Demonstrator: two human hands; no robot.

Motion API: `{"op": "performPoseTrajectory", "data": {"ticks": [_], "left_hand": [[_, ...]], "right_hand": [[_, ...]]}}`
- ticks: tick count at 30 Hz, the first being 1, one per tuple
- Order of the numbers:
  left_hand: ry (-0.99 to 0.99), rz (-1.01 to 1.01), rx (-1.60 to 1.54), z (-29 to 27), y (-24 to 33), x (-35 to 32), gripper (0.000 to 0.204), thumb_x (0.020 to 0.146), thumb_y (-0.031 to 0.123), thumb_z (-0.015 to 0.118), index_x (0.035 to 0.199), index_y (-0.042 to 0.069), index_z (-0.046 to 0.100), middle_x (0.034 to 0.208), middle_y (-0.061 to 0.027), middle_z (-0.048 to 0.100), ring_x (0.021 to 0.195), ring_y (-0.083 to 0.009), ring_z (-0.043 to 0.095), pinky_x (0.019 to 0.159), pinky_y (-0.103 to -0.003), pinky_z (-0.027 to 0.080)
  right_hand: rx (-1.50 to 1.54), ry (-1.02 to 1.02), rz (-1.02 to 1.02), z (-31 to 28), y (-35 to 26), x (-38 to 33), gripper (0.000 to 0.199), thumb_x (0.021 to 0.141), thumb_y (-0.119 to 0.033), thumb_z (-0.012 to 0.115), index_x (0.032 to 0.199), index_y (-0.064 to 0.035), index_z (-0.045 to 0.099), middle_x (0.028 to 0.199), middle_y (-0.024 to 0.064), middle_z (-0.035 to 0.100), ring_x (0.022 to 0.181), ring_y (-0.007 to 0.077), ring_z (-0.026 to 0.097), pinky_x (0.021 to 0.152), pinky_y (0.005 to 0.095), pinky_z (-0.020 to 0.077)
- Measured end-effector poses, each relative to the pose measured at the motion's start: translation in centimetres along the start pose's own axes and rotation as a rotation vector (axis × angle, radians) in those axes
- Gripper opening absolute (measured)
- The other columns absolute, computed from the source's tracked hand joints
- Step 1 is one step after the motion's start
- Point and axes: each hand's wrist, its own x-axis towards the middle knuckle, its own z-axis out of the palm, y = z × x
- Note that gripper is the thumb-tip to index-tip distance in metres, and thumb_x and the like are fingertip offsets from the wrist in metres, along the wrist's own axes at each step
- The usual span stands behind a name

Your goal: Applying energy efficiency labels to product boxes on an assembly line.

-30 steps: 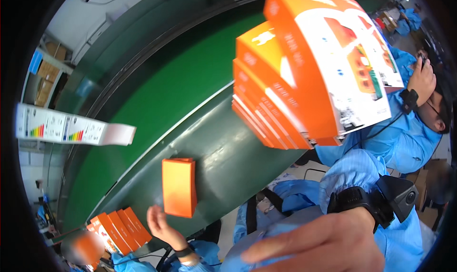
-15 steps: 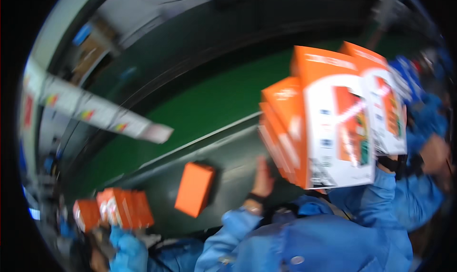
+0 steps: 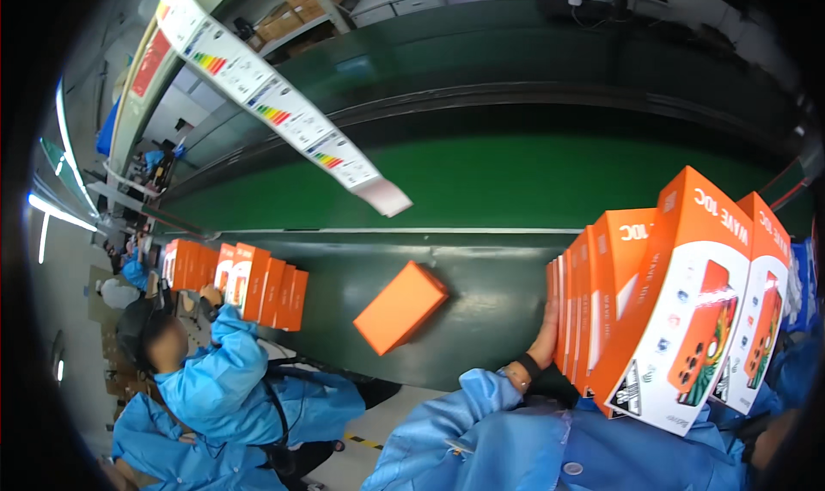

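A row of orange phone boxes [image 3: 583, 297] stands on edge at the right, in front of my body. Its nearest box [image 3: 679, 345] has a white front with a pictured phone, and leans outward. Against the row's left end presses my left hand [image 3: 546, 336], fingers stretched along the outer box, supporting it from that side. My right hand is hidden behind the boxes; a blurred patch of skin shows at the lower right, but whose it is I cannot tell. One plain orange box [image 3: 401, 308] lies alone on the dark belt to the left of my hand.
A strip of printed labels [image 3: 284, 104] hangs over the green belt [image 3: 481, 177]. At the left, a co-worker in blue [image 3: 228, 371] reaches to another row of orange boxes [image 3: 266, 289]. The dark belt's metal ledge [image 3: 490, 250] runs across.
My left hand, apart from the boxes before, now presses against their left end. The view has turned, so the row sits lower and further right. More of the co-worker shows.
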Motion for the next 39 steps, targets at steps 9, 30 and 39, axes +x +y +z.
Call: {"op": "performPoseTrajectory", "data": {"ticks": [9,30,39], "left_hand": [[0.038,0.039,-0.114,-0.2,4.5,-1.9,0.054,0.091,0.048,0.036,0.127,0.008,0.042,0.121,-0.0098,0.051,0.110,-0.0191,0.049,0.093,-0.031,0.040],[0.149,0.566,1.341,-4.6,16.6,-18.0,0.043,0.091,0.037,0.042,0.123,0.008,0.047,0.120,-0.0113,0.052,0.108,-0.0213,0.050,0.091,-0.032,0.041],[0.205,0.707,1.746,-6.4,29.5,-27.7,0.031,0.088,0.022,0.047,0.115,0.007,0.055,0.118,-0.0135,0.054,0.108,-0.0250,0.050,0.089,-0.035,0.041]], "right_hand": [[0.502,-0.205,0.203,-1.7,4.7,-4.2,0.034,0.088,-0.020,0.042,0.117,-0.0027,0.040,0.114,0.0082,0.047,0.105,0.0212,0.046,0.095,0.0315,0.0334],[-0.653,0.205,1.430,-0.3,38.6,-17.3,0.067,0.086,-0.055,0.040,0.132,-0.0061,0.032,0.135,0.0121,0.038,0.123,0.0230,0.037,0.104,0.0368,0.0256],[-0.474,0.174,1.740,1.6,50.8,-26.0,0.071,0.085,-0.058,0.039,0.133,-0.0061,0.032,0.135,0.0125,0.037,0.122,0.0237,0.038,0.103,0.0373,0.0287]]}}
